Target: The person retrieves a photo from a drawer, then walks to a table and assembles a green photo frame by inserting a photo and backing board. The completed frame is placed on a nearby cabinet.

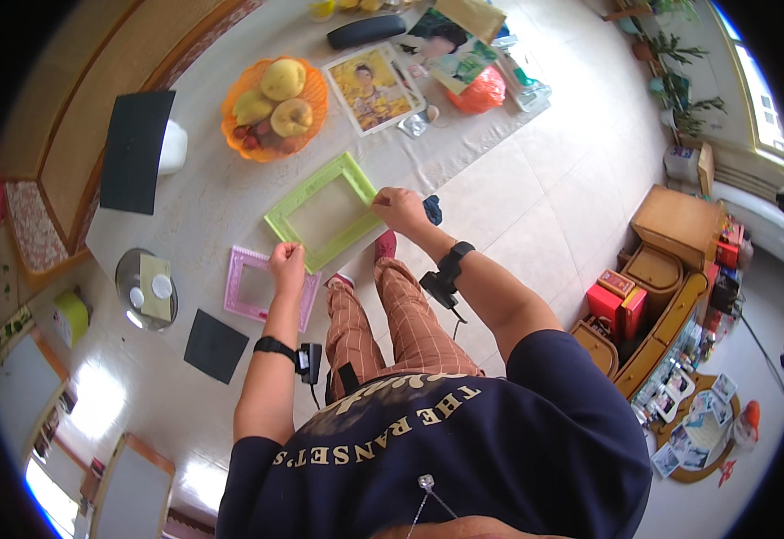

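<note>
An empty light-green picture frame point(311, 187) is held at a slant over the table's near edge. My left hand point(287, 265) is closed in a pinch at its near left corner. My right hand point(401, 211) is closed on its right side, fingers bent over the border. Just left of my left hand lies a pink picture frame point(236, 280) with a patterned border, partly covered by my forearm. A dark flat panel point(217, 346) sits nearer to me, left of my left forearm.
An orange basket point(229, 121) of fruit stands beyond the green frame, beside a printed photo point(372, 88). A red plastic bag point(479, 92) and dark case point(365, 31) are farther back. At left are a black panel point(136, 153) and round tray point(125, 274). Wooden cabinets point(679, 225) stand right.
</note>
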`<state>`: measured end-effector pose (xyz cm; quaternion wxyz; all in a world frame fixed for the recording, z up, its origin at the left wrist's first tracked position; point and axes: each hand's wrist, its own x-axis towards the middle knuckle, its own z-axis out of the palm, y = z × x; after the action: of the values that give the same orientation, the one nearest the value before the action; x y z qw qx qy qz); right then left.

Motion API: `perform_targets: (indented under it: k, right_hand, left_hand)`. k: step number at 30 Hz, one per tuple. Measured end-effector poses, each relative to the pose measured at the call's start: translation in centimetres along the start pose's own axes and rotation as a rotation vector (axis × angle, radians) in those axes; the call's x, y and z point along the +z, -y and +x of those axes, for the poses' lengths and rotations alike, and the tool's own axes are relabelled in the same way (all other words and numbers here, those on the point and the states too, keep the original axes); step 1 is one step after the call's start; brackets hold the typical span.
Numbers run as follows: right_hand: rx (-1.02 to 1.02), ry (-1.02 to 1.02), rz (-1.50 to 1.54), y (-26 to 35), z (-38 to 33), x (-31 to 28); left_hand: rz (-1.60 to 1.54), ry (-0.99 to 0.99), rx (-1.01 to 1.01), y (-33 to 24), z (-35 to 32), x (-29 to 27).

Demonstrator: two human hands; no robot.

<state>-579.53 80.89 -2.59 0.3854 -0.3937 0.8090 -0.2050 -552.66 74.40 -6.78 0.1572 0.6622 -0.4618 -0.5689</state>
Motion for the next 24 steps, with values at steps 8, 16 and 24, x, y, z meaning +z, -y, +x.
perform_targets:
  k: [8, 16, 24]
  right_hand:
    - [0.028, 0.142, 0.153, -1.4, -2.5, -1.6]
    - [-0.306, -0.178, 0.233, 3.6, -7.9, -2.8]
    - [-0.606, -0.144, 0.113, 9.6, -10.0, -0.2]
  left_hand:
    - [-0.227, 0.242, -0.009, -4.7, -5.6, -2.8]
    - [-0.696, 0.398, -0.201, -9.9, -11.9, -2.4]
    - [-0.892, 0.524, -0.220, -13.5, -15.3, -0.7]
